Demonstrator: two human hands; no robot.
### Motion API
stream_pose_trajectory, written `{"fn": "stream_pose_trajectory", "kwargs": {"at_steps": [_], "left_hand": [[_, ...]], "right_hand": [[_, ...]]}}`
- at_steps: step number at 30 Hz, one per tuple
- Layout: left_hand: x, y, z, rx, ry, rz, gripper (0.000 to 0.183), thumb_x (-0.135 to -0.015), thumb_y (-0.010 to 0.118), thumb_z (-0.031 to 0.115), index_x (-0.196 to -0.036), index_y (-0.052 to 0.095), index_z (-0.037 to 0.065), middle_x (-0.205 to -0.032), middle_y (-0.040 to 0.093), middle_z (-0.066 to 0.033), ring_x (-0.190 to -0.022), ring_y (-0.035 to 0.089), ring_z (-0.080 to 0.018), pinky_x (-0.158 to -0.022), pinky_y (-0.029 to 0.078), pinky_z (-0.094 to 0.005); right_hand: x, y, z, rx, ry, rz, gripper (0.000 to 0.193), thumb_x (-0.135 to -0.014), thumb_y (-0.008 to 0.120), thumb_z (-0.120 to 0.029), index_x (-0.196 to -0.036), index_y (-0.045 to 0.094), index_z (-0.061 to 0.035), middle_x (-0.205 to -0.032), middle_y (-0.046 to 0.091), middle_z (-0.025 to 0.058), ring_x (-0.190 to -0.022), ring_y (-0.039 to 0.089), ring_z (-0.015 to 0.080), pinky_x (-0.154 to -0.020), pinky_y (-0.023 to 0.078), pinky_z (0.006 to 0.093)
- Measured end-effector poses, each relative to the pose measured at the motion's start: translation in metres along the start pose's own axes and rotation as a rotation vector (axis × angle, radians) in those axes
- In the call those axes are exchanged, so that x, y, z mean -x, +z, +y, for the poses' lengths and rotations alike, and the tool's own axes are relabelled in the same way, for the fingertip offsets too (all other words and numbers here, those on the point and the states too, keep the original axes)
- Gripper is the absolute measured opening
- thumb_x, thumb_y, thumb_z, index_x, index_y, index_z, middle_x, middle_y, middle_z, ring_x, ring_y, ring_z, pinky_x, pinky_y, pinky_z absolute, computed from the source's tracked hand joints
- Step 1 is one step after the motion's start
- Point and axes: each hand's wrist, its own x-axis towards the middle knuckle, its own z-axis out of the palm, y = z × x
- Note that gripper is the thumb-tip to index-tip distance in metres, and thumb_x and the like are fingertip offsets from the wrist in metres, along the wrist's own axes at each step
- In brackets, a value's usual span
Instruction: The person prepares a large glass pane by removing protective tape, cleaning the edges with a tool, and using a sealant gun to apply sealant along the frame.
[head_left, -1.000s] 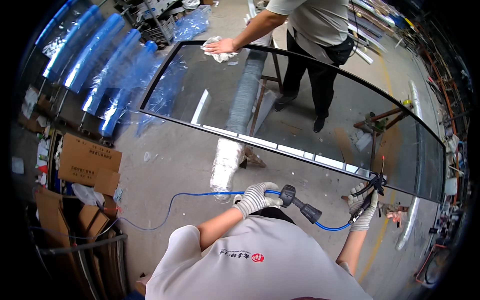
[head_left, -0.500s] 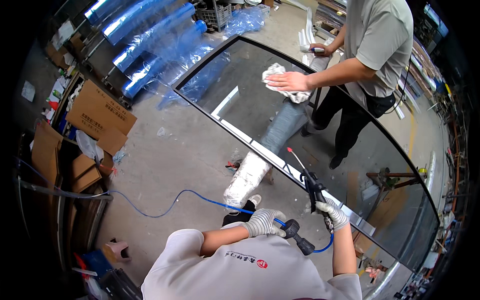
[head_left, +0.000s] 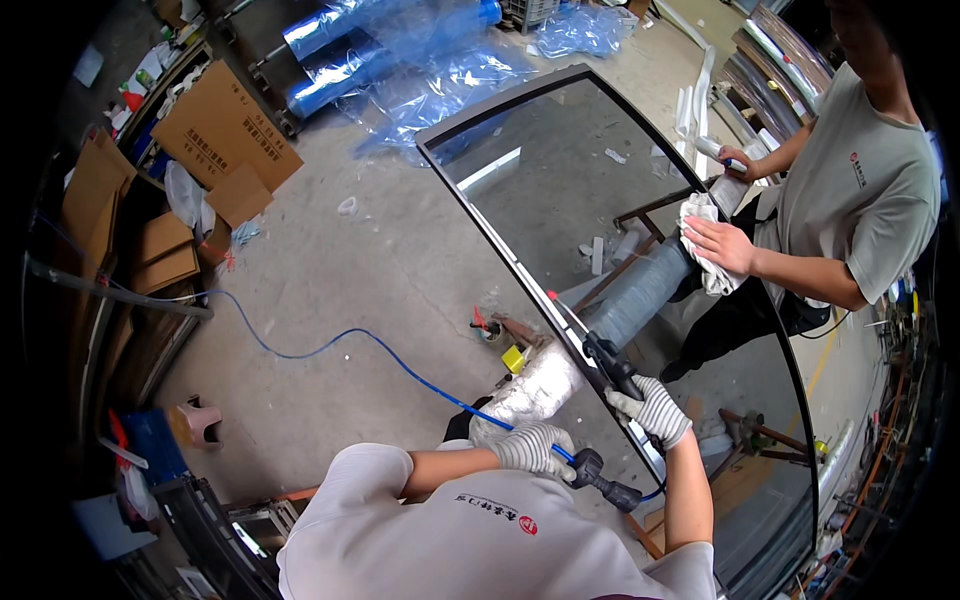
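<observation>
Compared with half a second ago, the right hand [head_left: 655, 412] has come more to the left along the near edge of the framed glass panel [head_left: 600, 200], and it is now just beside the place where the wrapped roll [head_left: 540, 385] passes under the panel. For the work in hand, I judge that this puts the air blow gun [head_left: 612, 365] in position on the near frame, because its red nozzle tip [head_left: 551, 295] lies over this frame, ahead and to the left of the right fingers. If it touches, I cannot tell. The white cloth [head_left: 708, 270] under the co-worker's hand [head_left: 725, 245] has also changed its place: it is now at the far edge of the panel, ahead and to the right of the same fingers.

About the pose: the right forearm rises almost straight, and the gloved fingers are wrapped around the handle of the gun; the pressure on the trigger is not visible. The left hand [head_left: 537, 450] is lower and to the left, close before the body, with bent elbow. Its fingers are curled on the blue hose [head_left: 410, 372], and the black hose fitting [head_left: 605, 482] is immediately to their right. The glass panel extends ahead of both hands, with its near edge beneath the right one.
</observation>
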Motion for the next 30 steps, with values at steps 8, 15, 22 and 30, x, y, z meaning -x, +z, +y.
{"fn": "stream_pose_trajectory", "kwargs": {"at_steps": [8,15,22,30], "left_hand": [[-0.011,-0.036,0.013,-0.019,0.073,-0.019,0.037,-0.067,0.080,0.025,-0.094,0.067,0.004,-0.082,0.068,-0.0057,-0.078,0.064,-0.0153,-0.074,0.049,-0.0260],[-0.026,-0.022,0.030,0.013,0.079,-0.086,0.038,-0.064,0.082,0.022,-0.093,0.067,0.003,-0.078,0.068,-0.0074,-0.073,0.064,-0.0161,-0.071,0.050,-0.0279],[-0.026,-0.011,0.036,0.080,0.079,-0.174,0.044,-0.065,0.082,0.023,-0.097,0.065,-0.001,-0.090,0.068,-0.0121,-0.084,0.065,-0.0189,-0.081,0.050,-0.0294],[-0.038,-0.019,0.032,0.317,0.000,-0.174,0.048,-0.066,0.083,0.015,-0.104,0.060,-0.001,-0.082,0.065,-0.0086,-0.068,0.064,-0.0145,-0.062,0.052,-0.0261]], "right_hand": [[0.001,-0.040,0.059,-0.343,-0.133,0.452,0.017,-0.083,0.065,-0.017,-0.078,0.059,-0.0016,-0.057,0.054,0.0026,-0.046,0.052,0.0122,-0.049,0.048,0.0281],[0.045,-0.026,0.109,-0.759,-0.131,0.322,0.039,-0.079,0.066,-0.018,-0.110,0.056,0.0022,-0.098,0.065,0.0119,-0.089,0.065,0.0223,-0.079,0.053,0.0332],[0.104,-0.016,0.211,-1.429,-0.345,0.580,0.043,-0.082,0.064,-0.023,-0.117,0.053,0.0008,-0.108,0.062,0.0177,-0.100,0.062,0.0319,-0.085,0.053,0.0492],[0.160,0.040,0.332,-1.673,-0.876,0.907,0.047,-0.089,0.056,-0.026,-0.127,0.049,0.0000,-0.134,0.048,0.0157,-0.126,0.044,0.0288,-0.103,0.036,0.0545]]}}
